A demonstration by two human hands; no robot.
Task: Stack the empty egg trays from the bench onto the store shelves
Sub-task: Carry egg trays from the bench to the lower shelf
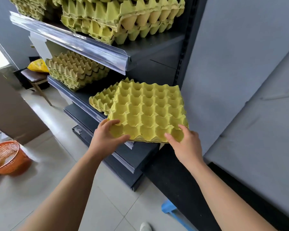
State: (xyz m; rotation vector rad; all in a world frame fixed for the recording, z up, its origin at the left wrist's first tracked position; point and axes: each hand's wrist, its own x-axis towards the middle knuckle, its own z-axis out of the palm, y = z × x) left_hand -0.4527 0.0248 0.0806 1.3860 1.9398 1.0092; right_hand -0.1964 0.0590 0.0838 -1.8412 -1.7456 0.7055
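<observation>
A yellow egg tray (148, 110), its near edge showing several nested layers, sits at the centre of the frame over the middle shelf (77, 92) of a dark rack. Its far left corner overlaps a low pile of trays (101, 100) lying on that shelf; whether it rests on them I cannot tell. The left hand (105, 137) grips the near left corner, fingers curled round the edge, and the right hand (185, 144) grips the near right corner the same way. Farther left on the same shelf stands a taller tray stack (75, 70), and more stacks (123, 15) fill the upper shelf (140, 50) along the top of the frame. At the left edge an orange basket (5, 157) stands on the tiled floor; in the upper left a yellow bag (37, 65) lies on a small table (33, 77). A blue stool (170, 209) shows at bottom right.
</observation>
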